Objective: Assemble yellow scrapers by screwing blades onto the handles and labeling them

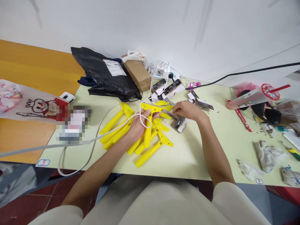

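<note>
My left hand [138, 126] is closed around a yellow scraper [147, 134], whose wide head points away from me. Several more yellow scrapers [150, 153] lie in a loose pile under and beside it. My right hand [185, 110] is closed, its fingertips pinched on a thin grey metal blade [169, 114] near the scraper heads. Just below my right hand, an opened black and white small box [180, 124] rests on the table. A white cable [142, 115] loops across my left hand and the held scraper.
Behind the pile lie a black plastic parcel [105, 75], a brown cardboard box [138, 75] and a power strip [164, 71]. A phone [75, 123] is at the left. A drink cup [255, 97], gloves [269, 154] and a yellow-green tool [292, 152] lie at the right.
</note>
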A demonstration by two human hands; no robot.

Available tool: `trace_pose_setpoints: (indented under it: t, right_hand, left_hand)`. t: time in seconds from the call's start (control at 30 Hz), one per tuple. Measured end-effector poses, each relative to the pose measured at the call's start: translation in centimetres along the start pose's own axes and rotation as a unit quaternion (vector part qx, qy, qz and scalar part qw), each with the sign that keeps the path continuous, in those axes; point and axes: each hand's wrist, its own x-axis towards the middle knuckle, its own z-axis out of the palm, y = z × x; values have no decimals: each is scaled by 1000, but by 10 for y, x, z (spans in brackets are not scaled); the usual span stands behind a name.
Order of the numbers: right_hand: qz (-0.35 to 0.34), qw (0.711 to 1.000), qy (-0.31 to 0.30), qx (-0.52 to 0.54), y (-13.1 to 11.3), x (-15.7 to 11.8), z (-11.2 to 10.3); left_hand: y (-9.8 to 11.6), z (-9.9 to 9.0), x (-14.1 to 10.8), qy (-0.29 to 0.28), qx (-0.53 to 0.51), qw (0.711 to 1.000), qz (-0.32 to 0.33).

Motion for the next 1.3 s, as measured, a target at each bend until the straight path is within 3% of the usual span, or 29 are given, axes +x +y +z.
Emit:
trace_pose_setpoints:
  t: [0.23,0.5,0.67,0.93,1.13,1.3]
  right_hand:
    - [-26,998,-42,33,-1,-6,-1]
    - [-24,998,-43,-46,-20,-15,-1]
    - [-10,998,-60,-5,-14,-9,6]
    - [-82,992,-74,62,-5,0,5]
    - [-79,989,-96,83,-6,-1,5]
    - [-48,986,-27,155,6,-17,-9]
  left_hand:
    - [2,2,0,24,9,1000,-15]
    - [4,5,-1,26,10,999,-18]
    - [2,2,0,15,14,1000,-16]
    - [2,3,-1,7,14,1000,-11]
    - [2,2,-1,7,13,1000,-11]
    - [2,1,0,3,0,1000,-4]
